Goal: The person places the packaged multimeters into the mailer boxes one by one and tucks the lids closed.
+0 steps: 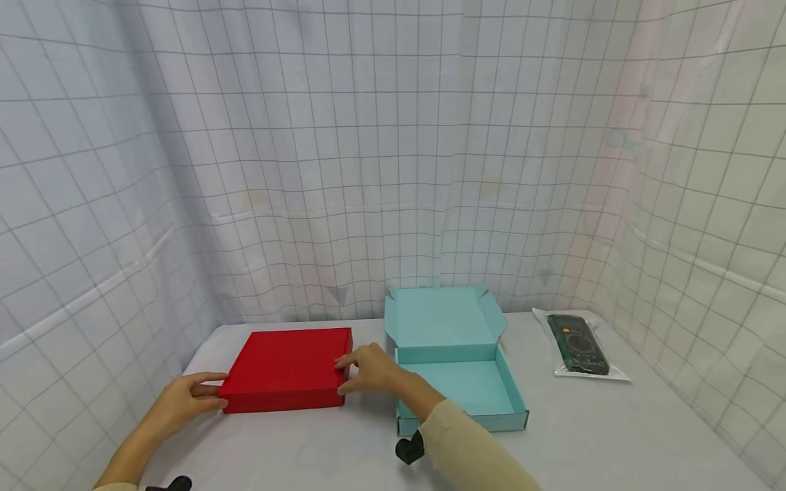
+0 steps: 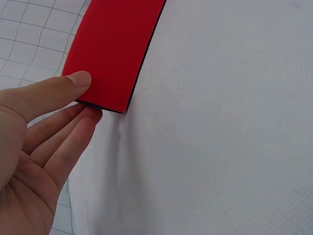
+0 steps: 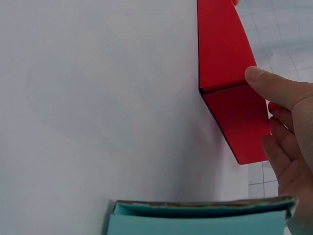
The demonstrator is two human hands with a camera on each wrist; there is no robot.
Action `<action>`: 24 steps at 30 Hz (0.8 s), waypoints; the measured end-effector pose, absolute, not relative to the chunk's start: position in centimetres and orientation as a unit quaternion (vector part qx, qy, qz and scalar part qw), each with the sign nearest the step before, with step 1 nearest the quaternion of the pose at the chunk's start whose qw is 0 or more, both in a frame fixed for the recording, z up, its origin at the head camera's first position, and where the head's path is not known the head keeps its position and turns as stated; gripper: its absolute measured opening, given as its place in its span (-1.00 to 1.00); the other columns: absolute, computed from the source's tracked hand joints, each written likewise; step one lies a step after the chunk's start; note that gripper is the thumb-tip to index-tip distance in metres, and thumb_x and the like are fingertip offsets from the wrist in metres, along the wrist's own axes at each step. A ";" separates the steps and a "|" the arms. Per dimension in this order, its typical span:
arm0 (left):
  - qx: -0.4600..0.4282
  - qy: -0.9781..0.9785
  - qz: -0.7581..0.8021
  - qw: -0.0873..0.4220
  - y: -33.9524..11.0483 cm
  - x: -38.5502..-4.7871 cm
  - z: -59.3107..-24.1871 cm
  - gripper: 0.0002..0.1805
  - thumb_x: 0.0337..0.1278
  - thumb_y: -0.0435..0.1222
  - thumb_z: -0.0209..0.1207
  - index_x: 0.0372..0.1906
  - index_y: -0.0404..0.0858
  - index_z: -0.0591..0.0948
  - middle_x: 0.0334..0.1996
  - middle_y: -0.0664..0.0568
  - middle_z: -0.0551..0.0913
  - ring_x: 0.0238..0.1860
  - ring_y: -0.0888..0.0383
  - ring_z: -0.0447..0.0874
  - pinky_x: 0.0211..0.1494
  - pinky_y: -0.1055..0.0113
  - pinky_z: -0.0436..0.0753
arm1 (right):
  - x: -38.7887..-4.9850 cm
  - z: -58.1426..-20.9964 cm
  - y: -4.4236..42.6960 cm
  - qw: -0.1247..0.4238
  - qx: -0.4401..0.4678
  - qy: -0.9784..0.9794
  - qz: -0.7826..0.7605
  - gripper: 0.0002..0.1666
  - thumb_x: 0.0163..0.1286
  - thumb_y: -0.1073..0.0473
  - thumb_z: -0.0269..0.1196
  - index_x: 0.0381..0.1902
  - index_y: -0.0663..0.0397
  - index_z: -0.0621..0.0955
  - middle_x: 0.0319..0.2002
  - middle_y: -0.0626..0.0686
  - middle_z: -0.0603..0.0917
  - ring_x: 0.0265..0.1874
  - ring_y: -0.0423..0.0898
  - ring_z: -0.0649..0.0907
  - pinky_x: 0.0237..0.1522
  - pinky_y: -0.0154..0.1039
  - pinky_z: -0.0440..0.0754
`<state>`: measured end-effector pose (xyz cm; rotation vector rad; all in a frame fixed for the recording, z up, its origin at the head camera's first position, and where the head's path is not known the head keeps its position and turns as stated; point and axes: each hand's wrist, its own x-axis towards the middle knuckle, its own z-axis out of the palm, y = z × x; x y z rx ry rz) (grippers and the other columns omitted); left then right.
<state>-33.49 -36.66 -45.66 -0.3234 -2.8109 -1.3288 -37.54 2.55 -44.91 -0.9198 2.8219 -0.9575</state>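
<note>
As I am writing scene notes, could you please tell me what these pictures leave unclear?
Head view: inside of the red box, hidden by its top.
Head view: left and front walls of the teal box, partly hidden by the right arm.
Head view: markings on the device, too small to read.
Right wrist view: rest of the teal box, cut off by the bottom edge.
Left wrist view: far end of the red box, cut off by the top edge.

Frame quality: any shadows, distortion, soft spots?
Head: diffuse light; lines on the grid curtain bow, lens or folds unclear. Left wrist: soft shadow near the red box. Right wrist: soft shadow beside the red box; turquoise box edge looks slightly soft.
</note>
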 end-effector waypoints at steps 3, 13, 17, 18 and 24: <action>-0.105 -0.900 -0.422 0.020 -36.6 -33.4 -45.6 -0.34 0.16 -0.34 0.47 0.26 -0.62 0.50 -0.10 -0.31 0.75 -0.13 -0.03 0.79 -0.19 0.34 0.74 | -37.7 -44.7 2.9 0.010 -0.307 0.900 -0.309 -0.40 0.19 0.08 0.59 0.21 -0.07 0.73 0.14 -0.13 0.72 0.06 0.00 0.65 -0.22 -0.47 0.63; -0.118 -0.903 -0.406 0.071 -36.2 -33.5 -44.5 -0.34 0.22 -0.21 0.45 0.28 -0.53 0.53 0.01 -0.28 0.72 -0.11 0.15 0.78 -0.15 0.40 0.68 | -38.0 -44.0 3.8 0.014 -0.335 0.881 -0.333 -0.38 0.24 0.10 0.55 0.27 -0.01 0.69 0.20 -0.11 0.67 0.19 -0.05 0.60 -0.04 -0.45 0.63; -0.117 -0.904 -0.404 0.077 -35.6 -33.6 -43.8 -0.35 0.24 -0.19 0.43 0.29 -0.50 0.53 0.02 -0.28 0.72 -0.10 0.15 0.78 -0.15 0.40 0.68 | -38.0 -43.4 4.1 0.008 -0.336 0.881 -0.334 -0.38 0.24 0.08 0.55 0.27 0.00 0.69 0.19 -0.11 0.68 0.19 -0.06 0.61 -0.02 -0.44 0.64; -0.117 -0.904 -0.404 0.079 -35.4 -33.7 -43.6 -0.36 0.25 -0.19 0.43 0.28 -0.50 0.54 0.02 -0.28 0.72 -0.10 0.14 0.78 -0.15 0.40 0.68 | -38.0 -43.3 4.2 0.007 -0.335 0.881 -0.334 -0.38 0.25 0.09 0.55 0.27 0.01 0.69 0.19 -0.11 0.69 0.18 -0.06 0.61 -0.02 -0.44 0.64; -0.129 -0.896 -0.414 0.096 -34.3 -33.6 -42.7 -0.39 0.27 -0.20 0.41 0.28 -0.47 0.55 0.01 -0.28 0.72 -0.11 0.17 0.78 -0.14 0.40 0.68 | -38.1 -42.5 4.8 0.007 -0.333 0.880 -0.340 -0.38 0.26 0.11 0.54 0.27 0.06 0.68 0.20 -0.08 0.68 0.15 -0.18 0.61 0.02 -0.40 0.64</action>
